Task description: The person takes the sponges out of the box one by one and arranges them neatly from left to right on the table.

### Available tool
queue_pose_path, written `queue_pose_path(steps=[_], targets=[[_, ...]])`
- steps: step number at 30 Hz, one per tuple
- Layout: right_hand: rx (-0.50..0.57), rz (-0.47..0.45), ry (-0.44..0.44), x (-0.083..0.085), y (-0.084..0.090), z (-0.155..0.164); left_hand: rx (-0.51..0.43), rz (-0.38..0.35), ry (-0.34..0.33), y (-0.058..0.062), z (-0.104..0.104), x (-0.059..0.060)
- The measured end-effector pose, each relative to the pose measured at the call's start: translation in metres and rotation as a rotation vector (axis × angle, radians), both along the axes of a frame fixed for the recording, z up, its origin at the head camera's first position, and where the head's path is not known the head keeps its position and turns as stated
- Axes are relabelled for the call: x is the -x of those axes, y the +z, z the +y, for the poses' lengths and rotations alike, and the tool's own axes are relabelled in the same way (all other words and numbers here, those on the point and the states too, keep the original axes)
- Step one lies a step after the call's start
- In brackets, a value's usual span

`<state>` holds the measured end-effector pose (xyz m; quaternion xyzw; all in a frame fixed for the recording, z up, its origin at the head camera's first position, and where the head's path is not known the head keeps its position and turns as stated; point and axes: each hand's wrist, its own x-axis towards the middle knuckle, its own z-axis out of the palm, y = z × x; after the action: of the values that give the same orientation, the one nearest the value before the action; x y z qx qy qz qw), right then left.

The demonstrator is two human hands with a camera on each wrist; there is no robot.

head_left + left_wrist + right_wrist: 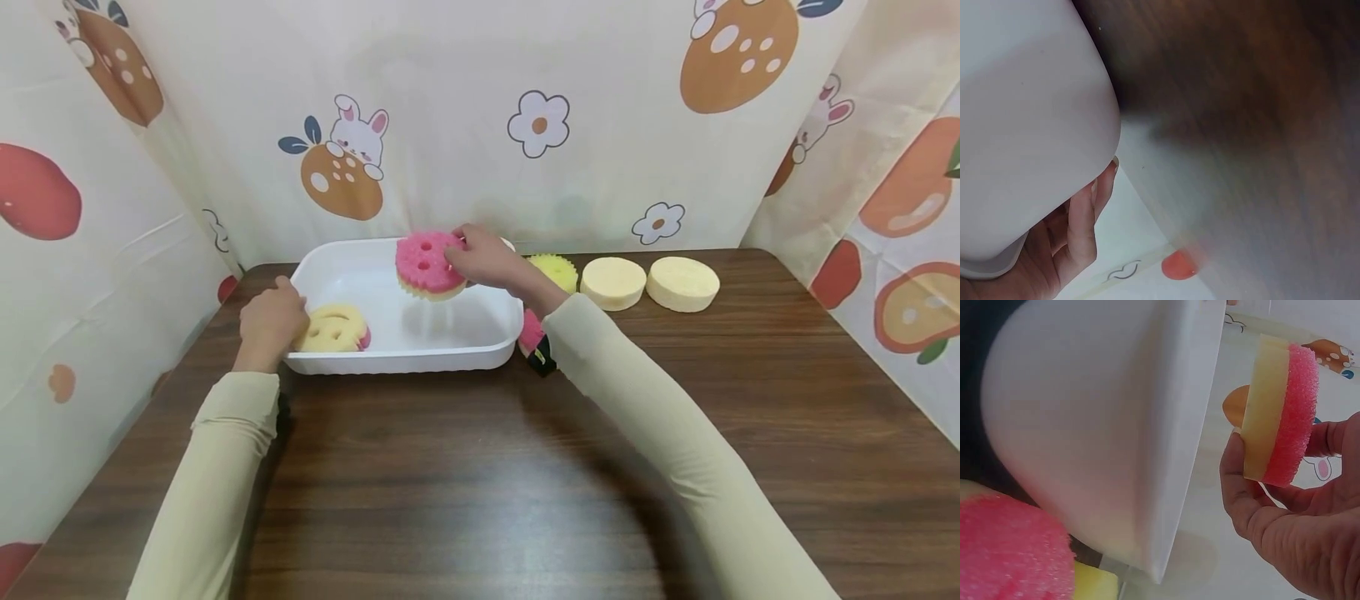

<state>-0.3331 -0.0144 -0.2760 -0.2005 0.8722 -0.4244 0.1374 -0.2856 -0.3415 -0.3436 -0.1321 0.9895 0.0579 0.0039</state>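
A white plastic tub (408, 362) stands toward the back of the table. At its left end my left hand (273, 321) grips the rim; in the left wrist view the fingers (1082, 225) curl along the outer wall. Over the tub, my right hand (491, 257) pinches a round sponge (426, 260) with a scalloped edge, two holes, a pink face and a cream layer. The right wrist view shows the two-layer sponge (1279, 412) edge-on between thumb and fingers. Inside the tub, at the left, lies a cream smiley-face sponge (335, 330) with a pink underside.
Right of the tub, partly behind my right forearm, are a yellow scalloped sponge (557, 271) and a pink sponge (531, 332) with a black piece (542, 360) on it. Two thick cream discs (612, 282) sit farther right. A patterned curtain (450, 108) encloses the table.
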Motion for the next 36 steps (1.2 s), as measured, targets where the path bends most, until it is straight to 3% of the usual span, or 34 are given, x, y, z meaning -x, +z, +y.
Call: queue_pose_path(steps=[18, 36], targets=[[0.027, 0.014, -0.054, -0.009, -0.014, 0.021, -0.008, -0.015, 0.002, 0.000, 0.000, 0.001], [0.125, -0.009, -0.120, -0.014, -0.018, 0.054, -0.012, -0.002, 0.002, 0.001, -0.001, 0.001]])
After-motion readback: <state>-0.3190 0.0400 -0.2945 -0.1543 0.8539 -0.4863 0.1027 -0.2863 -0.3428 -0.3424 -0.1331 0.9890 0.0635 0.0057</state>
